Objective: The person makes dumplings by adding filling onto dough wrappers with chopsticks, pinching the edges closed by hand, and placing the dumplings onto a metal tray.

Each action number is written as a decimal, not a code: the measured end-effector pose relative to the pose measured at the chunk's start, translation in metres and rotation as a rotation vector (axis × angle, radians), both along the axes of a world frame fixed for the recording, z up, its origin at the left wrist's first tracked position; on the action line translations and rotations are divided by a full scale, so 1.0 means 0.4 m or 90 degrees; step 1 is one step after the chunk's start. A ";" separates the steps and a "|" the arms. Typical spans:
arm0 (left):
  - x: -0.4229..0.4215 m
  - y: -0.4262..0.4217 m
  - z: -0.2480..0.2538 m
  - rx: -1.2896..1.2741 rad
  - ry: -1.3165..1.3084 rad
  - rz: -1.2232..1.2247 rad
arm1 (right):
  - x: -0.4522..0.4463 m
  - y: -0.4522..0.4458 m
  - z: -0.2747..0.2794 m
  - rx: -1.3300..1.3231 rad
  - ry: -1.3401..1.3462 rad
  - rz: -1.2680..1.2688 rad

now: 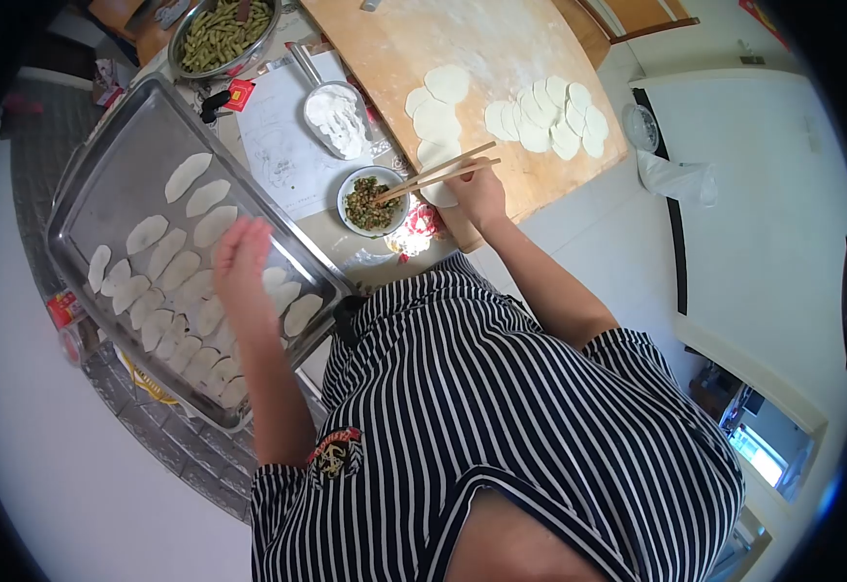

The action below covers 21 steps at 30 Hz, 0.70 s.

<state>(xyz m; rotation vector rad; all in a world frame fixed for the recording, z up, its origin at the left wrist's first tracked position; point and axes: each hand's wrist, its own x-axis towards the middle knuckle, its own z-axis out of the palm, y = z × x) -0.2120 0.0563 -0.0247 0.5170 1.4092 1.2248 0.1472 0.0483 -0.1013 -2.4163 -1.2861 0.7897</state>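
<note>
My left hand is over the metal tray, blurred by motion, fingers stretched out and nothing visible in them. Rows of folded dumplings lie on the tray beneath and around it. My right hand grips a pair of wooden chopsticks, whose tips reach into a bowl of chopped filling. Round dough wrappers overlap at the edge of the wooden board, the nearest ones right beside my right hand. Whether its fingers touch a wrapper I cannot tell.
A metal scoop of white flour rests on a sheet of paper. Behind it stands a metal bowl of green pods. More wrappers lie on the board's right. A small red packet sits near the tray.
</note>
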 end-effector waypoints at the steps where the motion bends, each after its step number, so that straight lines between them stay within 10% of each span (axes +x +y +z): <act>1: 0.042 -0.013 0.014 -0.012 -0.004 -0.045 | 0.007 0.003 -0.013 -0.048 0.051 -0.035; 5: 0.201 -0.044 0.029 0.012 0.054 -0.234 | 0.059 -0.021 0.008 -0.050 0.108 0.005; 10: 0.357 -0.045 0.097 0.356 0.503 -0.624 | 0.043 -0.087 0.196 -0.038 0.176 0.125; 12: 0.419 -0.038 0.093 0.445 0.530 -0.629 | 0.046 -0.112 0.242 0.144 0.194 0.378; 16: 0.443 -0.034 0.060 0.427 0.400 -0.713 | 0.055 -0.120 0.273 0.197 0.329 0.408; 18: 0.422 -0.065 0.053 0.168 0.364 -0.628 | 0.094 -0.100 0.246 -0.075 0.569 0.106; 21: 0.361 -0.093 0.008 0.033 0.176 -0.419 | 0.117 -0.054 0.143 -0.119 0.587 0.072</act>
